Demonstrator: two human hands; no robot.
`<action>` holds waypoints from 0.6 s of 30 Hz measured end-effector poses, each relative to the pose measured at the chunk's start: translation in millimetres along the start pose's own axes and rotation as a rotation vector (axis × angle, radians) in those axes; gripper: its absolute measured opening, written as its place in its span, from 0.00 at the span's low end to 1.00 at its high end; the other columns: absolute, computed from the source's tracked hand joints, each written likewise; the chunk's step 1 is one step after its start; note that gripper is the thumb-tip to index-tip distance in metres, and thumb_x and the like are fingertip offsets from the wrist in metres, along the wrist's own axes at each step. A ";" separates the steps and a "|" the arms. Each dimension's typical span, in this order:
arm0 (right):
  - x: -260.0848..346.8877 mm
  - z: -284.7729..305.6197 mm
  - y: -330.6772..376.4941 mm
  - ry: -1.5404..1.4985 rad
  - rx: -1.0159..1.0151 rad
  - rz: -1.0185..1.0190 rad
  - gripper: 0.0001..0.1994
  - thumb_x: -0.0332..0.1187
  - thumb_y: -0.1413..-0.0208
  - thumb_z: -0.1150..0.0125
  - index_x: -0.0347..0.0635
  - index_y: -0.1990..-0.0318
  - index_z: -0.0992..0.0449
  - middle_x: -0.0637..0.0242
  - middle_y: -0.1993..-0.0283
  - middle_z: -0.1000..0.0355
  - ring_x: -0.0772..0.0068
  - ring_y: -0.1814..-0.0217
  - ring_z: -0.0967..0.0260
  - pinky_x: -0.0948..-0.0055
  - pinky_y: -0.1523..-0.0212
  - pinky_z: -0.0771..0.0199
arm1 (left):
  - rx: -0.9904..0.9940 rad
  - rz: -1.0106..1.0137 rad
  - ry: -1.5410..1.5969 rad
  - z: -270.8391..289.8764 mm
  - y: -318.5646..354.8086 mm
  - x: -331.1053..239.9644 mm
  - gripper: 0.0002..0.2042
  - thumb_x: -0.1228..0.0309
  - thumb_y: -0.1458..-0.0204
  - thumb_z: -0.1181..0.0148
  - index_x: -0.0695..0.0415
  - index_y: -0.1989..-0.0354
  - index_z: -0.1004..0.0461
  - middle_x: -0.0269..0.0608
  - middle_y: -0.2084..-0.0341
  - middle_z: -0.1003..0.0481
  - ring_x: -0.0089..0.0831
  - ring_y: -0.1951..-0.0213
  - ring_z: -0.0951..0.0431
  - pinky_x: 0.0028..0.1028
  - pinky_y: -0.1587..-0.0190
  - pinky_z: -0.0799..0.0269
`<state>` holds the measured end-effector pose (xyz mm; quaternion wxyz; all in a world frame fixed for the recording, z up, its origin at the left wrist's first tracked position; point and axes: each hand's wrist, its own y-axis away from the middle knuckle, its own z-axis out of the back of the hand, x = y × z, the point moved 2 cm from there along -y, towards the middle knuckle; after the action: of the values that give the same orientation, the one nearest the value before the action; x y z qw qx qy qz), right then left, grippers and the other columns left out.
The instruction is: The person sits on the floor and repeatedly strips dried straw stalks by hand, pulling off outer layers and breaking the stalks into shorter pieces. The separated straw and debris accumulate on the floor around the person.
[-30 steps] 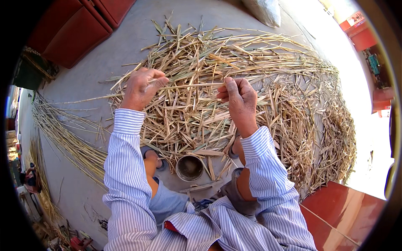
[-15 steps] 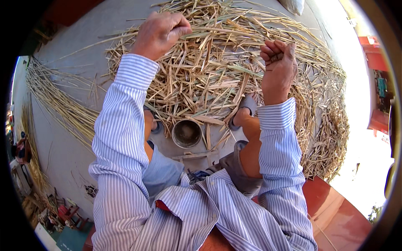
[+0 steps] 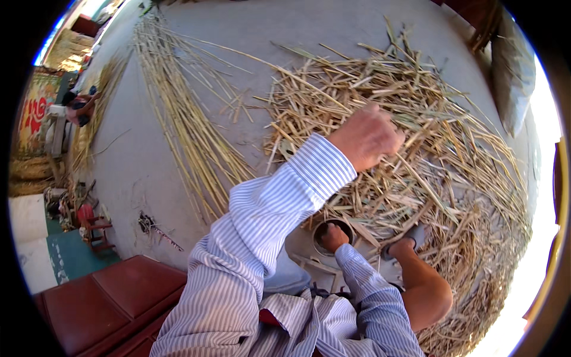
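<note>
My left hand (image 3: 370, 138) is closed over the pile, around a long dry stalk (image 3: 309, 82) that runs in from the upper left and seems to come out past my fingers. My right hand (image 3: 334, 237) is down inside a small round metal bowl (image 3: 316, 243), its fingers bunched together. What those fingers hold, if anything, is hidden. Under my left hand lies a broad heap of split, dry straw-coloured strips (image 3: 434, 137). The bowl stands on the floor between my legs, at the near edge of the heap.
A bundle of long stalks (image 3: 178, 113) lies on the grey floor at left. My sandalled foot (image 3: 410, 239) rests beside the heap. A pale sack (image 3: 513, 77) stands at upper right, a dark red seat (image 3: 113, 297) at lower left. Another person (image 3: 80, 108) sits far left.
My right hand has come down from above the pile into the bowl. My left hand stays raised and closed. The view has swung left, so the heap now appears farther right.
</note>
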<state>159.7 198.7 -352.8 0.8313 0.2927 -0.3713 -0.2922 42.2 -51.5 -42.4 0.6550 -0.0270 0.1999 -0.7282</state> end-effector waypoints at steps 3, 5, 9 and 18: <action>-19.6 -34.3 -10.7 0.161 0.020 -0.082 0.24 0.36 0.55 0.37 0.43 0.48 0.31 0.47 0.48 0.29 0.48 0.50 0.27 0.53 0.52 0.26 | 0.043 0.005 -0.085 3.8 21.3 3.5 0.09 0.71 0.63 0.34 0.54 0.78 0.30 0.35 0.81 0.28 0.33 0.69 0.25 0.35 0.63 0.32; -49.2 -45.2 -28.7 0.185 0.215 0.010 0.20 0.34 0.56 0.39 0.43 0.52 0.26 0.47 0.50 0.27 0.52 0.52 0.26 0.56 0.53 0.24 | 0.064 -0.001 -0.081 7.0 15.2 5.9 0.09 0.71 0.64 0.33 0.55 0.78 0.30 0.35 0.80 0.28 0.34 0.68 0.25 0.35 0.63 0.32; -24.5 12.1 -19.1 -0.273 0.261 0.003 0.10 0.34 0.54 0.43 0.41 0.66 0.20 0.44 0.58 0.25 0.49 0.55 0.26 0.58 0.52 0.25 | 0.058 0.072 0.040 5.6 29.9 19.3 0.09 0.71 0.64 0.33 0.55 0.76 0.29 0.35 0.79 0.28 0.35 0.68 0.26 0.36 0.62 0.32; -23.6 -16.7 -15.4 -0.015 0.177 -0.081 0.25 0.41 0.53 0.36 0.34 0.50 0.31 0.41 0.46 0.31 0.42 0.43 0.33 0.56 0.42 0.31 | 0.010 0.061 0.046 10.4 38.6 9.0 0.08 0.69 0.62 0.34 0.55 0.77 0.29 0.35 0.80 0.28 0.35 0.69 0.27 0.36 0.62 0.32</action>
<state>155.7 209.6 -383.5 0.7869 0.3778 -0.3897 -0.2937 80.5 -65.2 -47.4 0.6722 -0.0006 0.2120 -0.7093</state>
